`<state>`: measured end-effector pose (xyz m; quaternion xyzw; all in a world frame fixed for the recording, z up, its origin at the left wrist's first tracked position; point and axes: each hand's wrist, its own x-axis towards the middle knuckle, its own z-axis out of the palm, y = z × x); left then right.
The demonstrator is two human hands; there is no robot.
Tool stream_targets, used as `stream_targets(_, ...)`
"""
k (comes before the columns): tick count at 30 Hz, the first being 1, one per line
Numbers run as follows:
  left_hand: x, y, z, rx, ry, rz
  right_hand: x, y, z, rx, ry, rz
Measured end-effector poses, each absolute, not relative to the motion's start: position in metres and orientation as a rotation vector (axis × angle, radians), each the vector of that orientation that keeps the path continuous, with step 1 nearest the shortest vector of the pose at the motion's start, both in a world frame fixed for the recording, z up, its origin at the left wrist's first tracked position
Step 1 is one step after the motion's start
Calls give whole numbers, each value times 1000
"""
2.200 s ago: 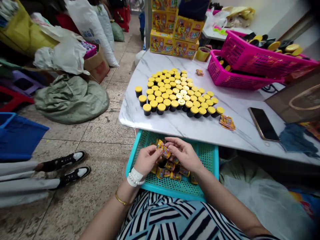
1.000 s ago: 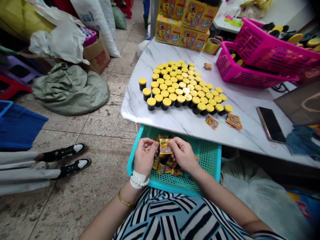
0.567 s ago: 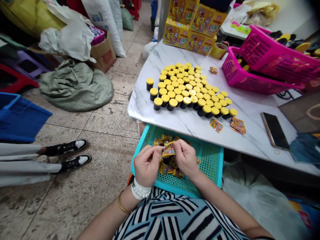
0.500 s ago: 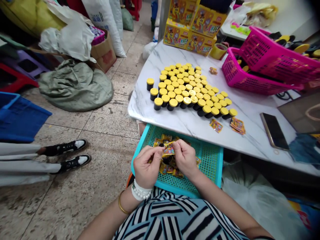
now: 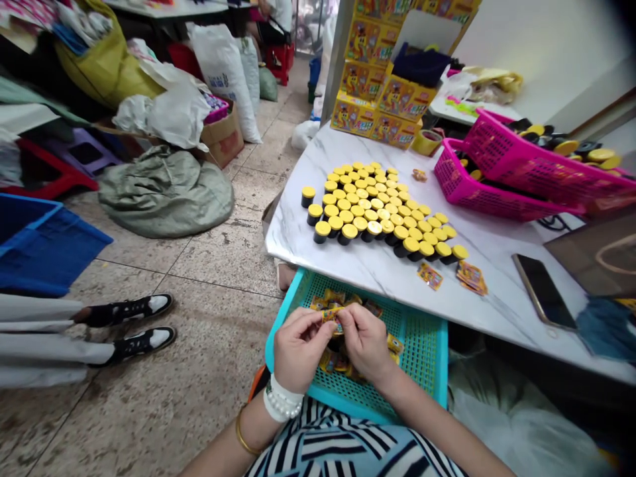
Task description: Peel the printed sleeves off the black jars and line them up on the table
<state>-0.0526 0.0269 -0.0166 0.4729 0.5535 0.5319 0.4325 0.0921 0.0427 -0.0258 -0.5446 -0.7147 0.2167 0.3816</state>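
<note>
My left hand (image 5: 299, 351) and my right hand (image 5: 365, 341) meet above a turquoise basket (image 5: 422, 358). Between their fingertips they pinch a small yellow printed label (image 5: 332, 317), one hand at each end. Fingers partly hide it, and I cannot tell whether it is wrapped around something. Below the hands lie several small yellow printed pieces (image 5: 334, 362) in the basket. On the marble-patterned table ahead stands a dense group of black pots with yellow lids (image 5: 370, 215). A loose label (image 5: 430, 275) and a small stack of labels (image 5: 471, 277) lie near the table's front edge.
Right on the table are a phone (image 5: 544, 290) and stacked pink baskets (image 5: 527, 169) holding more pots. Printed yellow boxes (image 5: 377, 99) and a tape roll (image 5: 426, 142) stand at the back. Leftward are a person's shoes (image 5: 142, 308), a blue crate (image 5: 50, 242) and a grey-green sack (image 5: 166, 189).
My view has tilted up a little, so the scene sits lower. My fingertips have come closer together on the label, covering more of it.
</note>
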Motion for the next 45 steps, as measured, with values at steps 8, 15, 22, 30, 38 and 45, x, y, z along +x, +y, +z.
stream_targets(8, -61, 33, -26, 478, 1182, 1047, 98, 65, -6, -1180, -2041, 320)
stream_targets(15, -61, 39, -29, 265, 958, 967, 111, 154, 29, -1403, -2118, -516)
stream_targets(22, -62, 53, -24, -61, 703, 1007, 109, 163, 19, -1252, -2227, -504)
stream_targets(30, -52, 68, -15, -165, 668, 1043, 109, 108, 31, -1186, -1581, 822)
stream_targets(38, -45, 72, -13, -181, 666, 1056, 116, 87, 22, -1328, -1397, 1124)
stream_targets(45, -44, 69, -21, -147, 689, 1061, 115, 76, 25, -1348, -1833, 549)
